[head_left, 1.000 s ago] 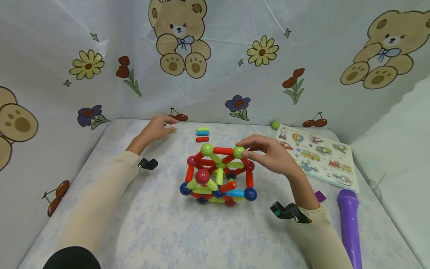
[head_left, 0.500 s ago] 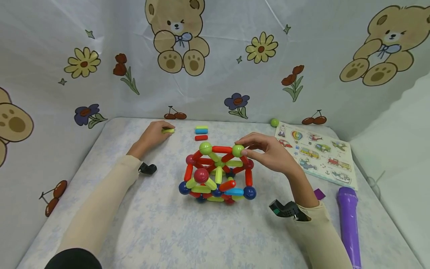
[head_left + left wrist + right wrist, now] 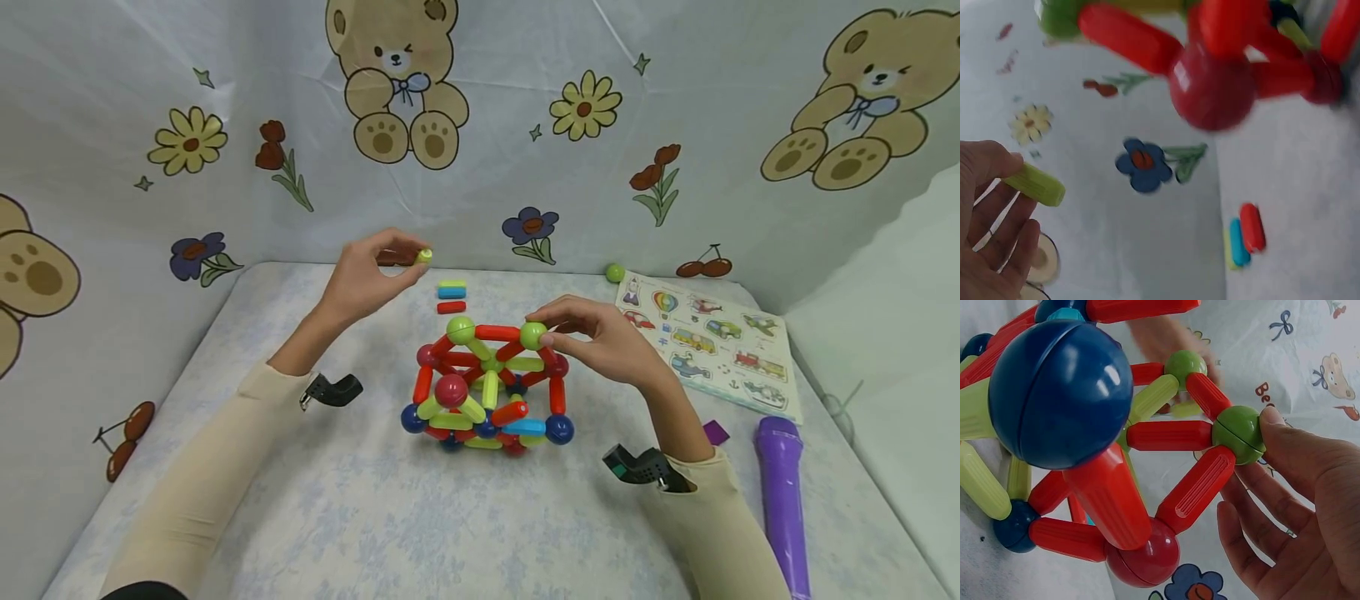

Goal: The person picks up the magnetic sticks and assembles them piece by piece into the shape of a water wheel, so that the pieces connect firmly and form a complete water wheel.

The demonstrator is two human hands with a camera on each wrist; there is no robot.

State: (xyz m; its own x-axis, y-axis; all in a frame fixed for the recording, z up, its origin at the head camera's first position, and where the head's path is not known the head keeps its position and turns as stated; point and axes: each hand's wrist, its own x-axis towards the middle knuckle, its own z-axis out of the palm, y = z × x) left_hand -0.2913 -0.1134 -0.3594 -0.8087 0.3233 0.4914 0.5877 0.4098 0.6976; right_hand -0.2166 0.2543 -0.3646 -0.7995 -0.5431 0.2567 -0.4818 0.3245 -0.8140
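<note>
A ball-and-rod magnetic structure (image 3: 490, 379) stands mid-table, built of red, green and blue rods joined by coloured balls. My right hand (image 3: 600, 337) pinches the green ball (image 3: 533, 336) at its upper right corner; the right wrist view shows thumb and fingers on that green ball (image 3: 1239, 434), with red rods meeting it. Raised above the back left of the table, my left hand (image 3: 371, 275) pinches a yellow-green magnetic rod (image 3: 424, 256) between thumb and fingertips. In the left wrist view the rod (image 3: 1036, 184) sticks out past the thumb, apart from the structure.
Behind the structure lie loose rods: a red one (image 3: 452, 307), a blue one (image 3: 452, 292) and a yellow-green one. A green ball (image 3: 615, 272) rests by the picture book (image 3: 708, 346). At right are a purple microphone (image 3: 780, 492) and a small purple piece (image 3: 716, 432).
My left hand has taken the yellow-green rod from the table at the back left, lifted it and moved it rightward. My right hand stays on the green ball.
</note>
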